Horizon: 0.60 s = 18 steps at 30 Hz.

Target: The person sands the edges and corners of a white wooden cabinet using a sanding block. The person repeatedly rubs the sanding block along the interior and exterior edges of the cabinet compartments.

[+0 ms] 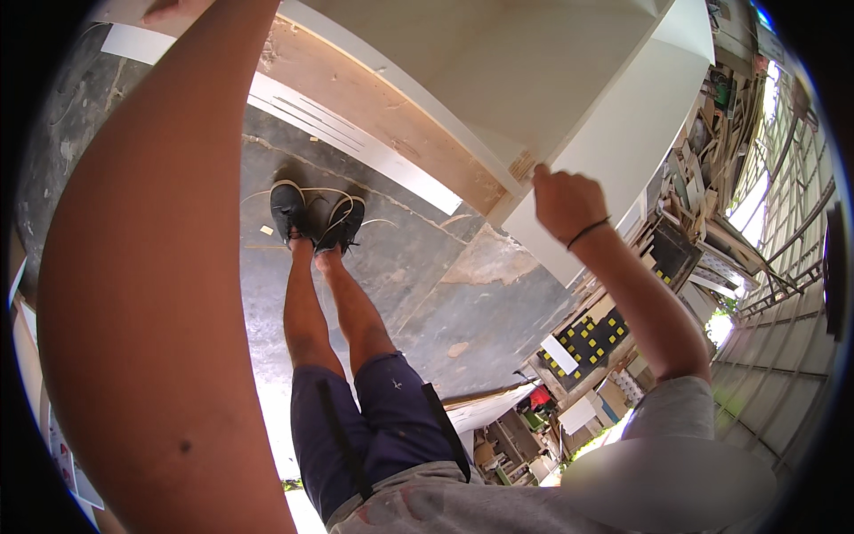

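My right hand is closed at the corner of a large white cabinet carcass, fingers curled and a fingertip by the panel edge. Whatever it may pinch is too small to make out. Beside that fingertip shows a small tan, rough patch inside the corner. My left forearm fills the left side and runs up past the top edge, so my left hand is out of sight. At the top left, part of a hand shows at the rim; whose it is I cannot tell.
A bare wooden rail runs along the cabinet's lower side, above a white strip near the floor. Thin pale edging loops around my black shoes. Wood offcuts are piled at right, near a black-and-yellow patterned board.
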{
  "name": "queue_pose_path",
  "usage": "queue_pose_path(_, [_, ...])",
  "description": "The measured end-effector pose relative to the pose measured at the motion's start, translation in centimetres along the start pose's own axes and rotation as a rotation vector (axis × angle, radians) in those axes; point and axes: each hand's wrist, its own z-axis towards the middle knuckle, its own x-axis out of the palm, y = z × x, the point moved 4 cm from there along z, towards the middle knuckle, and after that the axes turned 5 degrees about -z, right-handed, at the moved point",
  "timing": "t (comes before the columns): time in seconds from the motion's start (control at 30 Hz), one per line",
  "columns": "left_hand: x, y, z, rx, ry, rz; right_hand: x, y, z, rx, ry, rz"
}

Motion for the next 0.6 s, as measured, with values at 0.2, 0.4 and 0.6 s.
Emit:
queue_pose_path(0.2, [0.1,-0.3,-0.2,0.002,-0.022,0.037,0.4,-0.9,0.0,0.057,-0.061,-0.022])
queue_pose_path(0.4, [0.7,0.0,0.2,0.005,-0.05,0.056,-1.2,-1.7,0.6,0.038,-0.13,0.044])
queue_pose_path(0.6, [0.8,-0.2,-0.1,0.008,-0.054,0.075,-0.2,0.8,-1.0,0.096,0.068,0.113])
